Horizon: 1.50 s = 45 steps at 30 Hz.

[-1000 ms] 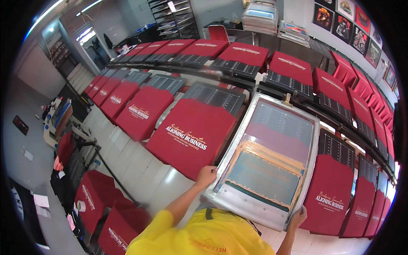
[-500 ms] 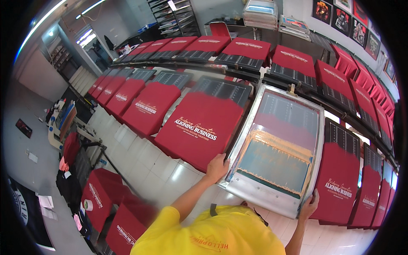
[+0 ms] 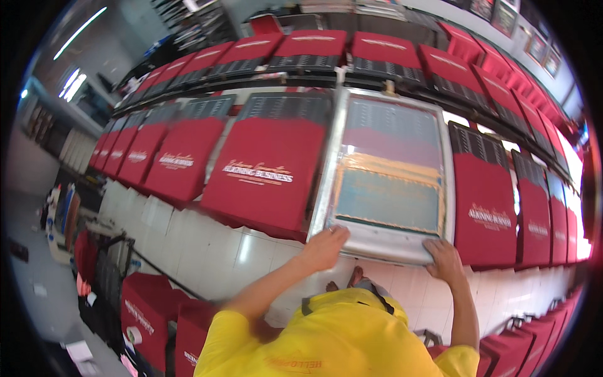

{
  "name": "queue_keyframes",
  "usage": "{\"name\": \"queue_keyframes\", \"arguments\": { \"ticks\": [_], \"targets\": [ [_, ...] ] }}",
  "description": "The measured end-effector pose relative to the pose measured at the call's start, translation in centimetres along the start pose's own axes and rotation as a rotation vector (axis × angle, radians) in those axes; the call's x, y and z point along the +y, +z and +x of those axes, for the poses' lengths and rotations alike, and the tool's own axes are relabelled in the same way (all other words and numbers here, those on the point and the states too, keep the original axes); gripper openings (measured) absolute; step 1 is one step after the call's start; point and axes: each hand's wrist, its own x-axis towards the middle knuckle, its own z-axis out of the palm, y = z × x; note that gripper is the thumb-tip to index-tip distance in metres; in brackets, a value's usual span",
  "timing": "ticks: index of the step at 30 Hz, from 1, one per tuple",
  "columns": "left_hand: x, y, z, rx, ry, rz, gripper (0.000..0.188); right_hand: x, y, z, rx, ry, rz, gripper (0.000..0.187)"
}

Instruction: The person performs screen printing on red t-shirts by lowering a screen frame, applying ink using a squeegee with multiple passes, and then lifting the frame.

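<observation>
A screen printing frame (image 3: 396,247) with a silver metal rim lies over a board in the near row. Its mesh shows a blue-green area (image 3: 386,200) edged in gold-orange ink, with the board's dark, marked surface visible through the upper part. My left hand (image 3: 326,246) grips the near rim close to its left corner. At the right corner, the fingers of my right hand (image 3: 445,258) curl over the same rim. Just left of the frame, a red shirt (image 3: 267,166) with white and gold printing is stretched on a board; another red shirt (image 3: 482,207) is on the right.
Several more boards with red printed shirts run along the near row and the far row (image 3: 311,44), divided by a dark rail (image 3: 301,80). Behind me on the left hang more red shirts (image 3: 147,308). White floor tiles (image 3: 251,248) lie between; a rack (image 3: 188,25) stands at the back left.
My view has turned and moved closer to the frame. Both hands have shifted: the left from the frame's left side onto its near rim, the right from the right side to the near right corner.
</observation>
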Motion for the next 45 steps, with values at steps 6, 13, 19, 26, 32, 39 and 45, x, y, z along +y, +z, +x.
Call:
{"name": "queue_keyframes", "arguments": {
  "ticks": [6,13,19,26,32,39,45],
  "targets": [
    [-0.7,-0.2,4.8,0.019,-0.051,0.146,0.034,1.1,1.5,1.8,0.193,0.138,-0.081,0.035],
    [-0.2,-0.7,3.7,0.157,-0.071,0.053,0.046,-0.4,0.5,1.0,0.244,0.136,-0.014,0.027],
    [-0.1,2.7,1.0,0.203,-0.032,0.118,0.052,-0.9,3.6,-0.8,0.301,0.099,-0.079,0.026],
    [-4.0,0.6,8.6,0.217,0.005,0.155,0.043,3.9,2.8,5.8,0.344,0.079,-0.136,0.025],
    [-8.4,-1.3,16.5,0.163,-0.033,0.158,0.043,9.2,1.0,13.1,0.273,0.131,-0.119,0.018],
    [-7.7,-4.5,17.9,0.063,-0.113,0.173,0.041,10.4,-1.2,14.7,0.128,0.14,-0.095,0.013],
    [-1.6,-2.4,8.2,0.18,-0.103,0.093,0.05,3.4,0.3,4.7,0.354,0.084,-0.065,0.017]
  ]
}}
